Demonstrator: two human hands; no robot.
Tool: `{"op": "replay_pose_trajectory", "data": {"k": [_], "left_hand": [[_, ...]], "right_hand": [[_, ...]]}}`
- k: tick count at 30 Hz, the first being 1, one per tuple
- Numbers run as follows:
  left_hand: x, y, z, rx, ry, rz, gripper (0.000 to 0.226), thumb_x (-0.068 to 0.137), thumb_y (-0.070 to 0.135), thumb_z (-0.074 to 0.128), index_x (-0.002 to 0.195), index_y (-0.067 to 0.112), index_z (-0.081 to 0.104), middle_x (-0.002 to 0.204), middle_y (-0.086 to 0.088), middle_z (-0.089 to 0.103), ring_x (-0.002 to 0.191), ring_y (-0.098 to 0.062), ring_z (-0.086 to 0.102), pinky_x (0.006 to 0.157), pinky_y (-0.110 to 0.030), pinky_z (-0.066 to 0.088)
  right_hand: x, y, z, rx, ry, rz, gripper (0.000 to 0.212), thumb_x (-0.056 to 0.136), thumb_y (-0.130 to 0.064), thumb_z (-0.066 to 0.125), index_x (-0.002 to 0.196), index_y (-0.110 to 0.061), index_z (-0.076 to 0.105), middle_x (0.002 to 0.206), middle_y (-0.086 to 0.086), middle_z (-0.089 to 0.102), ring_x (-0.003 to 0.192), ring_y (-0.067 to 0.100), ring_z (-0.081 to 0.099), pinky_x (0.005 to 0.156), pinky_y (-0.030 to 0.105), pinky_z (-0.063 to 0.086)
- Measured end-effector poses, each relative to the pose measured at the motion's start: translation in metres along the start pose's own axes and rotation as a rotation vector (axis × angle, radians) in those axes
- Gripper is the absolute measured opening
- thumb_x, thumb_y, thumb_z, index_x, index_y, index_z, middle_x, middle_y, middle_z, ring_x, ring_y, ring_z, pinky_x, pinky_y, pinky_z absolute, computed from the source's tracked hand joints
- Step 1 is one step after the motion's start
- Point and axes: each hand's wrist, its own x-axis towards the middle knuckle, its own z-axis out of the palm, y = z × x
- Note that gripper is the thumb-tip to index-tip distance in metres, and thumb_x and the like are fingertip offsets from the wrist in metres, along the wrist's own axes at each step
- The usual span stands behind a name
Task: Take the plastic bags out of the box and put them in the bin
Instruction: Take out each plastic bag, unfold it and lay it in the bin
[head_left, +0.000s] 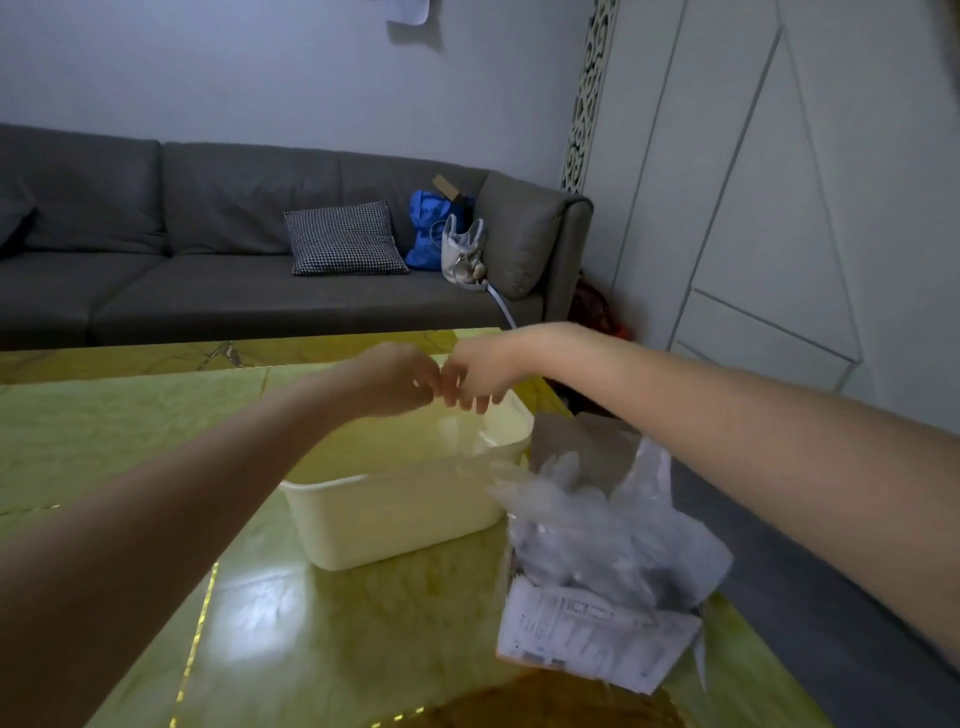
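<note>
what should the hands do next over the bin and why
Probably let go: both hands, left hand and right hand, meet above the cream bin, seemingly holding a clear bag, though blur hides the grip. Then reach back to the box, still stuffed with plastic bags.

Printed label (592, 631) on the box (524, 577), seemingly illegible.

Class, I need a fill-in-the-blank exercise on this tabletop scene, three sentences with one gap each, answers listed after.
1. Both hands, left hand and right hand, meet above the cream plastic ____.
2. The crumpled clear plastic bags fill the cardboard box on the bin's ____ side.
3. A houndstooth cushion lies on the grey ____.

Answers: bin; right; sofa
</note>
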Motion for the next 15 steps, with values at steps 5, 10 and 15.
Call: {"op": "replay_pose_trajectory", "data": {"k": [5, 10, 15], "left_hand": [[-0.023, 0.053, -0.025, -0.369, 0.069, 0.111, 0.02, 0.091, 0.025, 0.055, 0.1, 0.016, 0.07, 0.093, -0.002, 0.068, 0.086, -0.016, 0.062, 0.076, -0.027, 0.047], [-0.055, 0.105, -0.027, -0.406, 0.024, 0.297, 0.028, 0.081, 0.037, 0.063, 0.099, 0.017, 0.071, 0.095, 0.0, 0.07, 0.085, -0.013, 0.063, 0.083, -0.035, 0.051], [-0.067, 0.148, 0.014, -0.062, 0.132, 0.399, 0.039, 0.081, 0.035, 0.068, 0.115, 0.019, 0.061, 0.11, 0.003, 0.063, 0.086, -0.009, 0.055, 0.076, -0.021, 0.045]], "right_hand": [[-0.089, 0.028, -0.029, 0.123, 0.092, 0.017, 0.021, 0.096, -0.026, 0.053, 0.096, -0.008, 0.063, 0.097, 0.008, 0.066, 0.09, 0.021, 0.066, 0.071, 0.025, 0.053], [-0.161, 0.053, -0.018, 0.015, 0.018, 0.247, 0.046, 0.08, -0.053, 0.065, 0.071, -0.008, 0.065, 0.067, 0.001, 0.065, 0.061, 0.015, 0.06, 0.058, 0.024, 0.052], [-0.172, 0.066, 0.041, -0.021, -0.164, 0.395, 0.031, 0.083, -0.035, 0.071, 0.091, -0.005, 0.066, 0.073, 0.003, 0.065, 0.06, 0.015, 0.059, 0.059, 0.023, 0.05]]}}
